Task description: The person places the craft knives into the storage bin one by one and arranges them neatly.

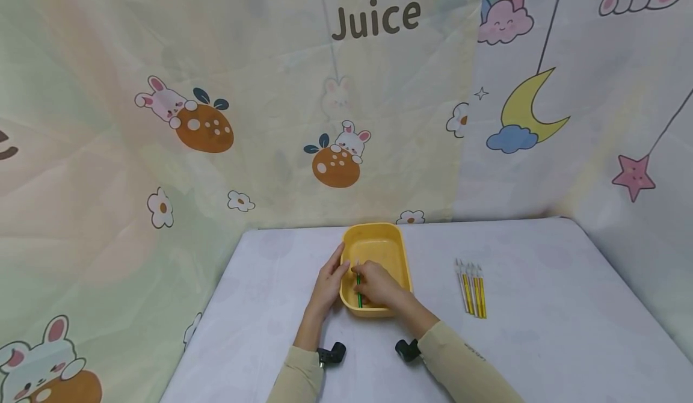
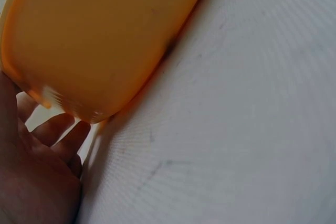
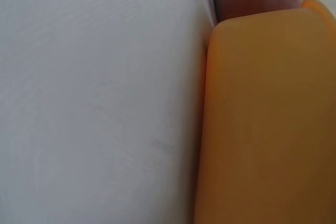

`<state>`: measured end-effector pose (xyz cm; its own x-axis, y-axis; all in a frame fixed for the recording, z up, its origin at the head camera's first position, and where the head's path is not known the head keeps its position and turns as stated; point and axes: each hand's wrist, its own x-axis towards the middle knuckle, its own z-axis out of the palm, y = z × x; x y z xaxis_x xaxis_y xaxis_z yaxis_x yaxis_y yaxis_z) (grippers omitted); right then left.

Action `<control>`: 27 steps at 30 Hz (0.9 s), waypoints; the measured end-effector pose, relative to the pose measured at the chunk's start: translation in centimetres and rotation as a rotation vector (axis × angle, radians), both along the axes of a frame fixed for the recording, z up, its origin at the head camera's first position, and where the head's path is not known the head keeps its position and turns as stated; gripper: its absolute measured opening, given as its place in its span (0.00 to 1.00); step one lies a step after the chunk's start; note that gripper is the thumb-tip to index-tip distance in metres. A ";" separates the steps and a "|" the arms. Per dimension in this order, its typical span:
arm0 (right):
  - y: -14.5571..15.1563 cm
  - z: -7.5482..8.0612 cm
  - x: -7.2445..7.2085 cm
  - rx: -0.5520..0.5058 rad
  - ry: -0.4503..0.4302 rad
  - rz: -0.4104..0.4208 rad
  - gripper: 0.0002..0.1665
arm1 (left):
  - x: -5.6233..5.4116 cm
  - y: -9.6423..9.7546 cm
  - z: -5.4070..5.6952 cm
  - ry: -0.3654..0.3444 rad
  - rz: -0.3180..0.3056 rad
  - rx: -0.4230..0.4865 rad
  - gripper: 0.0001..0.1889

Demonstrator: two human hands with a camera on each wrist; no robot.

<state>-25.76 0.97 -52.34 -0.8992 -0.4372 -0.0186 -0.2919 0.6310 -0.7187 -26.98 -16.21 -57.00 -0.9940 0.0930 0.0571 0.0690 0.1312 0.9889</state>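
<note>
A yellow plastic tray point(image 1: 381, 248) with rounded corners stands on the white-covered table. My left hand point(image 1: 326, 284) holds its left side, thumb at the rim and fingers against the outer wall. In the left wrist view those fingers point(image 2: 58, 129) touch the underside of the tray point(image 2: 105, 40). Reaching inside the tray, my right hand point(image 1: 379, 284) pinches a slim green pencil point(image 1: 360, 299) near the left wall. Its lower end is by the tray's near end; the fingers hide its middle. The right wrist view shows only the tray's outer wall point(image 3: 268, 119) and part of a hand beyond.
Right of the tray, several yellow and whitish pencils point(image 1: 472, 290) lie side by side, tips pointing away. The white table point(image 1: 541, 331) meets a printed cloth backdrop point(image 1: 271, 168) at the back and sides. Black wrist cameras point(image 1: 331, 353) sit on both forearms.
</note>
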 end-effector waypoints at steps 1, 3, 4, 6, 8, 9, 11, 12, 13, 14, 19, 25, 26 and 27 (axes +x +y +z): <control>0.0 0.0 0.0 -0.001 -0.005 -0.002 0.28 | 0.0 0.0 0.0 0.000 -0.001 0.003 0.28; 0.0 0.1 0.1 -0.006 -0.011 -0.007 0.28 | 0.0 0.0 0.1 0.000 0.000 0.006 0.28; -0.1 0.2 0.1 -0.008 -0.015 -0.011 0.28 | 0.0 0.0 0.1 0.000 0.000 0.006 0.28; -0.1 0.2 0.1 -0.005 -0.022 -0.018 0.28 | 0.0 0.0 0.1 -0.003 0.002 0.006 0.28; -0.2 0.1 0.1 -0.001 -0.015 -0.021 0.28 | 0.0 0.0 0.1 -0.002 0.002 0.005 0.28; -0.2 0.1 0.0 0.003 -0.012 -0.022 0.28 | 0.0 0.0 0.1 0.000 0.001 0.005 0.28; -0.2 0.0 0.0 0.014 -0.003 -0.022 0.28 | 0.1 0.0 0.1 0.001 0.001 0.004 0.28; -0.2 -0.1 0.0 0.014 0.001 -0.021 0.27 | 0.1 0.0 0.1 0.001 0.002 0.003 0.28; -0.2 -0.2 -0.1 0.020 0.006 -0.018 0.27 | 0.1 0.0 0.1 0.001 0.003 0.000 0.28; -0.2 -0.2 -0.1 0.023 0.005 -0.017 0.27 | 0.1 0.1 0.1 0.000 0.005 -0.002 0.28; -0.3 -0.2 -0.3 0.040 -0.006 -0.014 0.28 | 0.1 0.1 0.2 0.003 0.008 -0.014 0.28; -0.4 -0.3 -0.5 0.031 -0.025 -0.018 0.28 | 0.0 0.1 0.2 0.008 0.008 -0.016 0.28; -0.4 -0.3 -0.5 0.030 -0.026 -0.019 0.28 | 0.0 0.1 0.1 0.007 0.010 -0.018 0.28; -0.5 -0.4 -0.6 0.032 -0.024 -0.019 0.28 | 0.0 0.1 0.1 0.007 0.013 -0.021 0.28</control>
